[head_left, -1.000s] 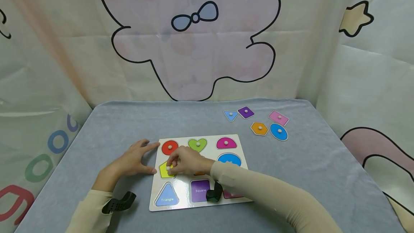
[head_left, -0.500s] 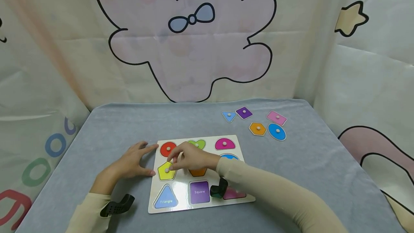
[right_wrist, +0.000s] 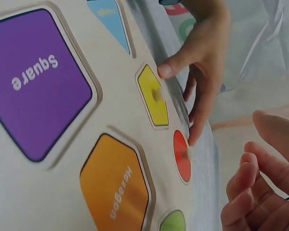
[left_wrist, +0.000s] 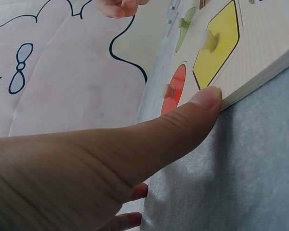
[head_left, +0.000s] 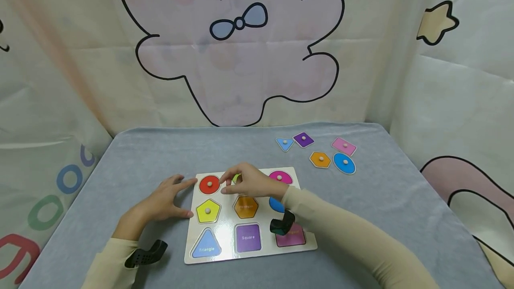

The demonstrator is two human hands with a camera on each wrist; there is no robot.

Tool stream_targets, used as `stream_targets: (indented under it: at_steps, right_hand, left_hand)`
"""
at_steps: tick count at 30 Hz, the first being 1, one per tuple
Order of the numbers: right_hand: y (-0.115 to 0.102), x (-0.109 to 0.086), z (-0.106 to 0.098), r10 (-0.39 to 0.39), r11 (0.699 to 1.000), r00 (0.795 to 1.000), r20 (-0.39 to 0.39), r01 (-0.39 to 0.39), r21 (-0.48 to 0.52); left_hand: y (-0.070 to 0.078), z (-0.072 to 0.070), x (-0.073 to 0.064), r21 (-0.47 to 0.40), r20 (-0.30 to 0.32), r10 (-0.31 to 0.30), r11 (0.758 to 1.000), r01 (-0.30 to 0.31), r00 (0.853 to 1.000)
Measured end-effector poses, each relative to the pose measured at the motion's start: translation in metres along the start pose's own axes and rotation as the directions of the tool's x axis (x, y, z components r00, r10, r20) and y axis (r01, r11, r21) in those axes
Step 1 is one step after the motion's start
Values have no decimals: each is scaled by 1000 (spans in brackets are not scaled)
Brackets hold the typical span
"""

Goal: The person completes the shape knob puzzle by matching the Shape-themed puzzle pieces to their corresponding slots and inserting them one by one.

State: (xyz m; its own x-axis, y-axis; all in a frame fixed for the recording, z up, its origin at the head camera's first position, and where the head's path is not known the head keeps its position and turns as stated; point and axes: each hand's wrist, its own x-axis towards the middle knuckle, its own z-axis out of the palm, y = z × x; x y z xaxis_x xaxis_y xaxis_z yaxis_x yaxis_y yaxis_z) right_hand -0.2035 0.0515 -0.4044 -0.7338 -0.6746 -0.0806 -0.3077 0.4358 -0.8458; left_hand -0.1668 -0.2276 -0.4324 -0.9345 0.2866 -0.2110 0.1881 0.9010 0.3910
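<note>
I'm watching the puzzle board (head_left: 227, 235) remotely.
Spread and empty, the left hand (head_left: 160, 200) is touching its left edge; the yellow pentagon (head_left: 208, 212) is sitting inset; the right hand (head_left: 254, 183), fingers parted, is hovering empty; sweeping low could shift the board.

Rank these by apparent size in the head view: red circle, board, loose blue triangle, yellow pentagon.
Largest to smallest:
1. Board
2. Yellow pentagon
3. Red circle
4. Loose blue triangle, lying farthest from the camera

board (head_left: 227, 235): wood, glossy face | table cover (head_left: 377, 191): matt cloth | backdrop (head_left: 257, 66): creased, slight sheen
</note>
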Motion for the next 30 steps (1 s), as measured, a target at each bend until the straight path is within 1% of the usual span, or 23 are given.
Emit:
stream_targets:
  at_steps: [5,10,13,18,22,27,30]
  right_hand:
    - [5,-2,-11,-27,1000,999,-44,26,-7]
    - [12,-3,-17,-44,999,997,-68,43,-17]
    - [16,-6,-21,-26,999,995,-92,23,-32]
    - [25,-13,-30,15,999,992,-125,-18,-27]
    - [35,-19,-37,26,999,990,-142,-31,-36]
    - [47,-28,-48,7,996,981,-194,-24,-84]
    - [54,-33,-54,2,996,975,-222,-22,-88]
  left_hand:
    - [-1,0,0,-9,-8,7,1000,-7,1000]
    - [-2,-1,0,-18,-12,13,1000,-13,1000]
    - [-1,-1,-1,-19,-8,13,1000,-13,1000]
    - [-1,-1,0,-10,-11,14,1000,-14,1000]
    - [-1,0,0,-13,-14,11,1000,-11,1000]
    - [-1,1,0,-14,-19,3,1000,-4,1000]
    - [-1,1,0,-14,-19,3,1000,-4,1000]
